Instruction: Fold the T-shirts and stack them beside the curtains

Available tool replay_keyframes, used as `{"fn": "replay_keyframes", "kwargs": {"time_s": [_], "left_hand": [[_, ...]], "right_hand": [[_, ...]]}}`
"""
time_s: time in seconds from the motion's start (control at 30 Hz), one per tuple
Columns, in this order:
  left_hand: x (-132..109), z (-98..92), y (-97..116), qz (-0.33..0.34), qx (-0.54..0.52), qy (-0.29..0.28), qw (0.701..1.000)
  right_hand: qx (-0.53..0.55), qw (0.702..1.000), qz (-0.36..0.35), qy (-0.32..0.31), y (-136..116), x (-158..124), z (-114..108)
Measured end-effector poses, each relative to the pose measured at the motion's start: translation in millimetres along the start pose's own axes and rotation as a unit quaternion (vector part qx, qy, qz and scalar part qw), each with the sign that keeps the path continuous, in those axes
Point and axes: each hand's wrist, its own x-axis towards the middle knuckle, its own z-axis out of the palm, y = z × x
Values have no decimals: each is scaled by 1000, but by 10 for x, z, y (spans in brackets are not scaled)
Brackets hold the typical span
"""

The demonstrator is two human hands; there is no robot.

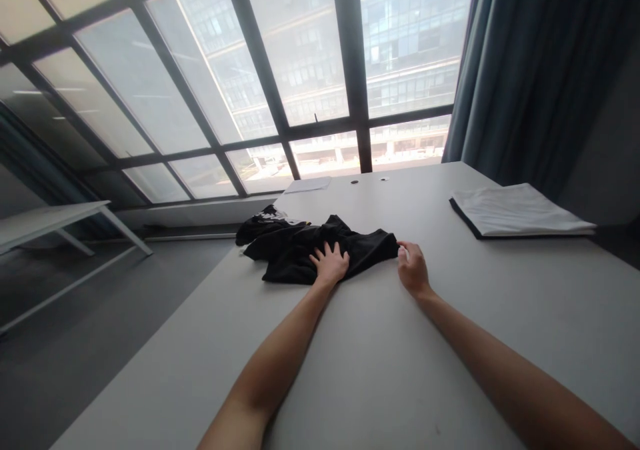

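Observation:
A crumpled black garment (295, 247) lies on the grey table (380, 343), near its left edge. My left hand (330, 263) rests flat on the garment's near side with fingers spread. My right hand (413, 267) is at the garment's right end, fingers curled and pinching the cloth's edge.
A folded stack of white and dark cloth (515, 211) lies at the table's right side. A sheet of paper (309, 185) and two small dark items sit at the far edge. Large windows and a blue curtain (530, 70) stand behind. Another table (50, 218) is at the left.

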Motion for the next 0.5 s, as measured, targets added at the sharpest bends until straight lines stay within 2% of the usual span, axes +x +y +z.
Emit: {"fn": "replay_keyframes", "kwargs": {"time_s": [0.1, 0.2, 0.27, 0.37, 0.5], "left_hand": [[-101, 35, 159, 33, -8, -9, 999], [-169, -10, 279, 56, -34, -23, 998], [-150, -90, 293, 72, -55, -27, 996], [-10, -248, 174, 93, -69, -20, 993], [246, -353, -171, 98, -64, 2, 993]], "right_hand": [[-63, 994, -88, -11, -188, -97, -76], [-125, 970, -178, -105, -394, -243, -92], [-153, 951, -214, -159, -480, -323, -62], [-208, 941, -192, -188, -475, -352, -9], [-281, 942, -88, -160, -271, -237, -22]]}}
